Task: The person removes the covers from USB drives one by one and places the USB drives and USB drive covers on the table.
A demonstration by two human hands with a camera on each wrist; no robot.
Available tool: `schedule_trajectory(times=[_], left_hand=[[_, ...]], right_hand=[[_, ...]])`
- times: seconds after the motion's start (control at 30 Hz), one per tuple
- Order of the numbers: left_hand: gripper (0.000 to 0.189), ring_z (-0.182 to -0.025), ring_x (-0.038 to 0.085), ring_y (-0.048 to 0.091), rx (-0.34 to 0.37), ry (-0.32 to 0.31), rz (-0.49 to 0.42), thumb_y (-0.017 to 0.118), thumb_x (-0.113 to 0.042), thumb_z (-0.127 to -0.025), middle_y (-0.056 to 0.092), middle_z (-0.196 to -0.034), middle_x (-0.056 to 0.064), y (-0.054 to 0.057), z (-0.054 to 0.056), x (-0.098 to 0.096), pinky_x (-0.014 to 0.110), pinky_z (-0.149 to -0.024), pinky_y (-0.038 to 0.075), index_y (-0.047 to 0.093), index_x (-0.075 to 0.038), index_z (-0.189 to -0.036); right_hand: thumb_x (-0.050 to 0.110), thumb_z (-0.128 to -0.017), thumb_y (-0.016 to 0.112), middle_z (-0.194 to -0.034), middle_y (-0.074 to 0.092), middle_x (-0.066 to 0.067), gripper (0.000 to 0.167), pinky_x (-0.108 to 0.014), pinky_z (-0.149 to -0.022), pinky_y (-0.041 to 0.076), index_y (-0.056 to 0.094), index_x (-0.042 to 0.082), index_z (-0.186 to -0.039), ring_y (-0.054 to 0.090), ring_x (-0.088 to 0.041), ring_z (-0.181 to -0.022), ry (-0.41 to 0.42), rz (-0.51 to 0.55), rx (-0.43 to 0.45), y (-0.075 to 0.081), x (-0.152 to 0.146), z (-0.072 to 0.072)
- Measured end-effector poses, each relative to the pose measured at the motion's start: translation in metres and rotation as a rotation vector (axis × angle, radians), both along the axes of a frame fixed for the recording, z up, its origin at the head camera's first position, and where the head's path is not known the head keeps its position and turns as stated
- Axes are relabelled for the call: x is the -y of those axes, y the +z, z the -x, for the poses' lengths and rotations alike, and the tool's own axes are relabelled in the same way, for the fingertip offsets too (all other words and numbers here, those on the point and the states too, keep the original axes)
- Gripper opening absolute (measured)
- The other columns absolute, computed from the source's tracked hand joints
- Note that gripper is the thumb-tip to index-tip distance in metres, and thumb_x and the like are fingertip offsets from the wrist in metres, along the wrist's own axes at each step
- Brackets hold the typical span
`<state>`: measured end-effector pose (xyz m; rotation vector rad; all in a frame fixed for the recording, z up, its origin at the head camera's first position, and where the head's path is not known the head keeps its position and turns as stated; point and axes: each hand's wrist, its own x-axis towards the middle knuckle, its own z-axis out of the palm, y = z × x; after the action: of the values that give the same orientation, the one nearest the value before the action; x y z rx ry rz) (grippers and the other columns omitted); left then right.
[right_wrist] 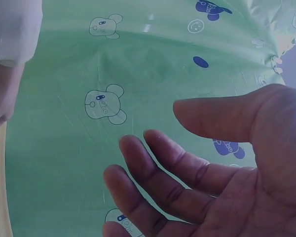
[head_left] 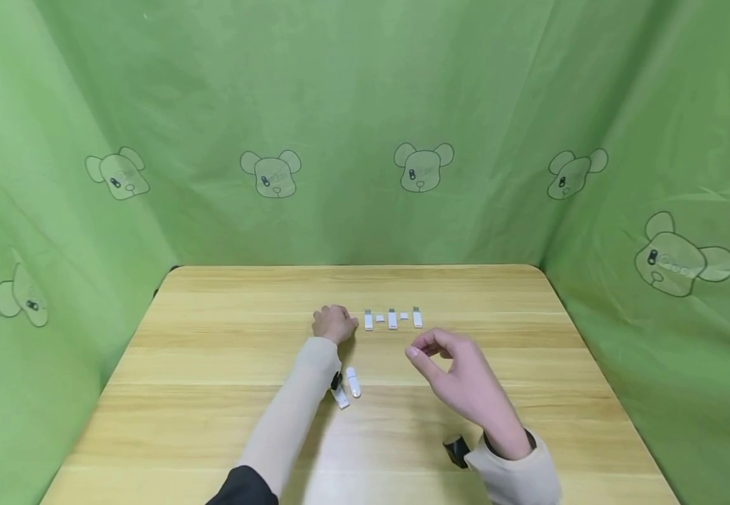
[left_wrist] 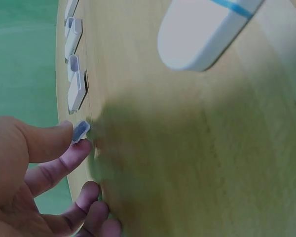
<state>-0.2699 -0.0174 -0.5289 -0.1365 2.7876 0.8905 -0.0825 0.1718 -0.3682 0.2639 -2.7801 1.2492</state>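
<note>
My left hand [head_left: 334,324] is at the left end of a row on the table, with thumb and a finger pinching a small white USB stick cap [left_wrist: 81,131]. Its hollow opening shows in the left wrist view. Right of that hand lie white USB sticks [head_left: 368,321] with bare metal plugs, and loose caps [head_left: 380,318] sit between them. My right hand [head_left: 459,375] hovers over the table to the right, its fingers loosely bent and nothing between them.
Nearer me lies a white USB stick [head_left: 353,383] with its cap on. Another white stick [head_left: 341,398] is partly hidden by the left wrist. A green curtain [head_left: 352,210] with bear prints stands behind and beside the wooden table [head_left: 213,393].
</note>
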Motion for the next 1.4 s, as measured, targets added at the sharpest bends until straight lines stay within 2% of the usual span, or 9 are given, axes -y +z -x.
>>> schedule_trajectory(times=[0.27, 0.47, 0.57, 0.73, 1.0, 1.23, 1.4], left_hand=[[0.026, -0.115, 0.035, 0.052, 0.026, -0.009, 0.075, 0.067, -0.036, -0.097, 0.065, -0.115, 0.016, 0.003, -0.002, -0.004, 0.049, -0.097, 0.048, 0.072, -0.011, -0.093], [0.030, -0.113, 0.035, 0.053, 0.028, 0.007, 0.105, 0.066, -0.039, -0.096, 0.065, -0.113, 0.016, 0.003, -0.001, -0.005, 0.049, -0.096, 0.049, 0.072, -0.010, -0.092], [0.032, -0.114, 0.037, 0.053, 0.029, 0.011, 0.101, 0.065, -0.039, -0.097, 0.065, -0.114, 0.018, 0.002, -0.001, -0.005, 0.051, -0.097, 0.049, 0.072, -0.009, -0.090], [0.036, -0.113, 0.037, 0.053, 0.030, 0.015, 0.084, 0.063, -0.039, -0.098, 0.066, -0.113, 0.019, -0.002, 0.001, -0.006, 0.050, -0.097, 0.049, 0.071, -0.008, -0.082], [0.029, -0.115, 0.036, 0.051, 0.040, -0.027, 0.080, 0.061, -0.037, -0.100, 0.065, -0.115, 0.016, -0.001, 0.000, -0.005, 0.051, -0.098, 0.047, 0.073, -0.011, -0.097], [0.032, -0.110, 0.035, 0.051, 0.017, -0.039, 0.040, 0.062, -0.037, -0.099, 0.064, -0.108, 0.015, -0.003, 0.000, -0.001, 0.052, -0.097, 0.046, 0.067, -0.012, -0.080], [0.032, -0.106, 0.035, 0.053, 0.000, -0.024, -0.035, 0.063, -0.037, -0.098, 0.064, -0.099, 0.014, -0.002, -0.003, 0.004, 0.050, -0.094, 0.046, 0.064, -0.010, -0.080]], right_hand=[[0.027, -0.098, 0.068, -0.092, 0.072, 0.007, 0.010, -0.046, -0.094, 0.051, 0.072, 0.018, -0.100, 0.066, -0.011, -0.093, -0.046, 0.002, 0.044, -0.003, -0.001, -0.016], [0.025, -0.097, 0.068, -0.090, 0.073, 0.008, 0.008, -0.044, -0.094, 0.053, 0.072, 0.017, -0.098, 0.067, -0.007, -0.090, -0.046, 0.021, 0.044, -0.008, 0.000, -0.019], [0.025, -0.097, 0.069, -0.090, 0.073, 0.009, 0.008, -0.041, -0.093, 0.053, 0.072, 0.018, -0.098, 0.066, -0.006, -0.090, -0.046, 0.016, 0.040, -0.008, 0.000, -0.019], [0.027, -0.098, 0.068, -0.091, 0.073, 0.007, 0.010, -0.044, -0.095, 0.053, 0.072, 0.018, -0.098, 0.066, -0.008, -0.091, -0.046, 0.018, 0.062, -0.008, 0.001, -0.018], [0.025, -0.098, 0.068, -0.092, 0.074, 0.004, 0.010, -0.044, -0.095, 0.053, 0.072, 0.016, -0.098, 0.067, -0.009, -0.090, -0.046, 0.041, 0.065, -0.011, 0.003, -0.016], [0.026, -0.098, 0.067, -0.093, 0.074, 0.004, 0.011, -0.045, -0.096, 0.053, 0.072, 0.016, -0.099, 0.067, -0.010, -0.092, -0.055, 0.044, 0.067, -0.013, 0.001, -0.014], [0.027, -0.099, 0.067, -0.094, 0.074, 0.003, 0.012, -0.046, -0.098, 0.053, 0.072, 0.016, -0.101, 0.067, -0.011, -0.093, -0.063, 0.044, 0.078, -0.014, 0.000, -0.012]])
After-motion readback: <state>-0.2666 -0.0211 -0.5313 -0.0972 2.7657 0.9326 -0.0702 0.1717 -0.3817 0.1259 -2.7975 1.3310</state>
